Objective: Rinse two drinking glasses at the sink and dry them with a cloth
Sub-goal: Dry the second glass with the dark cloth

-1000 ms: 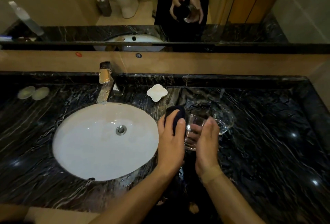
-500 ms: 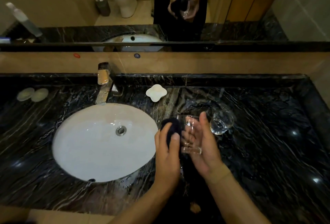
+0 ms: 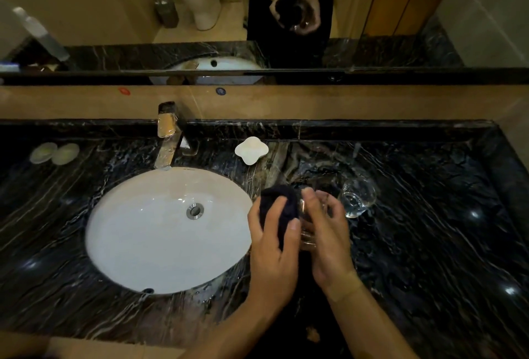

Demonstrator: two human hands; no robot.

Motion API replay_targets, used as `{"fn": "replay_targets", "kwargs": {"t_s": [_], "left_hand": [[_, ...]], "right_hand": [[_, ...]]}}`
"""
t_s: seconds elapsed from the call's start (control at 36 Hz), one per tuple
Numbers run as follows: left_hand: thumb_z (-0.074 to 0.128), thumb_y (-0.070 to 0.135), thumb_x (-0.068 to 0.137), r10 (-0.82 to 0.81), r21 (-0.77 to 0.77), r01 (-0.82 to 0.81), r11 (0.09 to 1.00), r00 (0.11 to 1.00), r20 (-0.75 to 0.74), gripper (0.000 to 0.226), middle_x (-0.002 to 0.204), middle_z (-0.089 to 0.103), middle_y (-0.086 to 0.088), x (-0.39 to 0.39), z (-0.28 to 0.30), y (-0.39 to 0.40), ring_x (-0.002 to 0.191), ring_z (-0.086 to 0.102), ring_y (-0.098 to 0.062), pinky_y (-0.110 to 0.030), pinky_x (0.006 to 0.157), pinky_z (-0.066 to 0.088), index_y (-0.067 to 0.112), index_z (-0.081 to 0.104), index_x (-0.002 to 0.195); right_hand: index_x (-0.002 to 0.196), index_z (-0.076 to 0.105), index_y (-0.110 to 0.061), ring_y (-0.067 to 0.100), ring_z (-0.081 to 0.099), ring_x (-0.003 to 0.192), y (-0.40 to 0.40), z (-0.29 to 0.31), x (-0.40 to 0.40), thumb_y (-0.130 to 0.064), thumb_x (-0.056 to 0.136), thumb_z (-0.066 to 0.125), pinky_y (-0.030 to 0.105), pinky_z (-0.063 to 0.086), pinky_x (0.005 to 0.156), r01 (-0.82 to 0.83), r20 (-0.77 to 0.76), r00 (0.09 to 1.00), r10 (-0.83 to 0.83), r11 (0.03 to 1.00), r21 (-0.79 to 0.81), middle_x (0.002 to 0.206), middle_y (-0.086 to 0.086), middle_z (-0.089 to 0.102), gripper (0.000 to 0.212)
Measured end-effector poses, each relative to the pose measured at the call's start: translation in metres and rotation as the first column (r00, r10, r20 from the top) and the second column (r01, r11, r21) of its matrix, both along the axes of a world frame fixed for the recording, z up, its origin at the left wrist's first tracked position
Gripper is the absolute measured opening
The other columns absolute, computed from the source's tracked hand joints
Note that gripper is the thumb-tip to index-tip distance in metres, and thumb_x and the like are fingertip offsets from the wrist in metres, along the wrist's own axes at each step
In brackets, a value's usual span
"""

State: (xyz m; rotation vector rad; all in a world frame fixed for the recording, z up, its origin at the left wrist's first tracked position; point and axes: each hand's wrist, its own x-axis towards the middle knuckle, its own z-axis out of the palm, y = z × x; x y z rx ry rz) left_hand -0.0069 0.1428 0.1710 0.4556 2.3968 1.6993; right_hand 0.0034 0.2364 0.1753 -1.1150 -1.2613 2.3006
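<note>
The left hand (image 3: pixel 272 247) gripped a bunched dark cloth (image 3: pixel 279 205) against a clear drinking glass (image 3: pixel 309 232), which the right hand (image 3: pixel 329 238) held with curled fingers above the black marble worktop (image 3: pixel 429 244), just right of the white oval sink (image 3: pixel 169 230). A second clear glass (image 3: pixel 357 198) stood on the worktop just beyond. Step in hand: drying. The next move probably called for turning the glass against the cloth, then setting it down.

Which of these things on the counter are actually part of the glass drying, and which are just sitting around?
In use: dark cloth in left hand; glass in right hand; second glass; sink.

Lying about: white soap dish; two round pads; tap, not running.
</note>
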Motion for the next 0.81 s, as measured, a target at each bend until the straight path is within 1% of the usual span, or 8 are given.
{"fn": "replay_targets", "kwargs": {"t_s": [0.14,0.22,0.39,0.5,0.58,0.64,0.72,0.81], "left_hand": [[0.040,0.061,0.089,-0.043,-0.092,0.040,0.995,0.998,-0.034,0.037,0.154,0.023,0.015,0.015,-0.012,-0.009,0.133,0.028,0.017,0.000,0.102,0.026,0.072,0.035,0.124],[0.040,0.059,0.090,0.046,-0.011,-0.046,0.999,0.999,0.027,0.036,0.148,0.028,0.016,0.012,-0.009,-0.006,0.129,0.033,0.019,0.001,0.098,0.030,0.070,0.039,0.124],[0.039,0.040,0.103,0.094,0.133,-0.131,0.982,0.962,0.257,0.026,0.143,0.045,0.018,-0.016,-0.002,0.001,0.128,0.044,0.011,-0.017,0.107,0.039,0.059,0.040,0.121],[0.042,0.036,0.105,0.089,0.054,-0.098,0.994,0.984,0.157,0.028,0.141,0.039,0.016,-0.023,0.001,0.002,0.114,0.038,0.029,0.001,0.096,0.033,0.060,0.037,0.118],[0.040,0.049,0.098,0.026,-0.034,-0.024,0.999,0.998,0.053,0.029,0.149,0.029,0.011,-0.020,0.002,0.002,0.112,0.031,0.035,0.009,0.085,0.027,0.059,0.034,0.124],[0.038,0.052,0.096,-0.001,-0.075,0.000,0.997,1.000,-0.010,0.032,0.153,0.026,0.011,-0.018,0.002,0.001,0.112,0.032,0.035,0.009,0.083,0.028,0.060,0.036,0.127],[0.037,0.057,0.095,-0.052,-0.091,0.043,0.995,0.993,-0.105,0.037,0.153,0.027,0.012,-0.014,0.003,-0.003,0.120,0.035,0.027,0.006,0.089,0.029,0.059,0.042,0.132],[0.040,0.054,0.096,-0.099,-0.093,0.086,0.992,0.985,-0.140,0.038,0.153,0.027,0.016,-0.006,-0.003,-0.011,0.131,0.032,0.019,0.001,0.099,0.027,0.055,0.040,0.134]], "right_hand": [[0.116,0.060,-0.013,0.031,0.071,0.093,0.011,-0.001,0.000,-0.068,0.069,0.063,0.044,0.057,0.081,-0.014,-0.010,1.000,0.013,0.978,-0.209,0.101,0.014,0.076,0.072],[0.114,0.058,-0.012,0.034,0.069,0.098,0.013,0.001,0.000,-0.067,0.085,0.050,0.046,0.053,0.086,-0.148,-0.061,0.989,0.137,0.957,-0.249,0.104,0.019,0.075,0.063],[0.113,0.072,-0.015,0.029,0.072,0.100,0.006,-0.006,0.004,-0.069,0.093,0.035,0.043,0.059,0.082,-0.243,0.036,0.969,0.246,0.968,-0.068,0.109,0.010,0.075,0.068],[0.125,0.062,-0.028,0.021,0.073,0.091,0.004,-0.005,0.002,-0.058,0.101,0.029,0.039,0.059,0.077,-0.216,0.104,0.973,0.206,0.972,0.093,0.098,0.005,0.076,0.050],[0.132,0.051,-0.032,0.017,0.071,0.104,-0.002,-0.003,0.002,-0.072,0.091,0.037,0.046,0.057,0.092,-0.249,0.105,0.966,0.235,0.957,0.149,0.115,0.001,0.072,0.059],[0.128,0.052,-0.029,0.016,0.070,0.105,-0.005,-0.001,0.003,-0.076,0.077,0.057,0.041,0.059,0.088,-0.268,0.074,0.963,0.261,0.955,0.124,0.119,-0.001,0.070,0.070],[0.124,0.056,-0.015,0.022,0.072,0.103,-0.002,-0.003,0.001,-0.064,0.058,0.083,0.034,0.060,0.080,-0.172,-0.031,0.985,0.172,0.985,-0.020,0.119,0.008,0.071,0.088],[0.126,0.056,-0.001,0.032,0.070,0.107,0.004,-0.007,-0.001,-0.058,0.058,0.088,0.038,0.061,0.080,-0.095,-0.108,0.991,0.076,0.979,-0.178,0.123,0.024,0.066,0.094]]}}
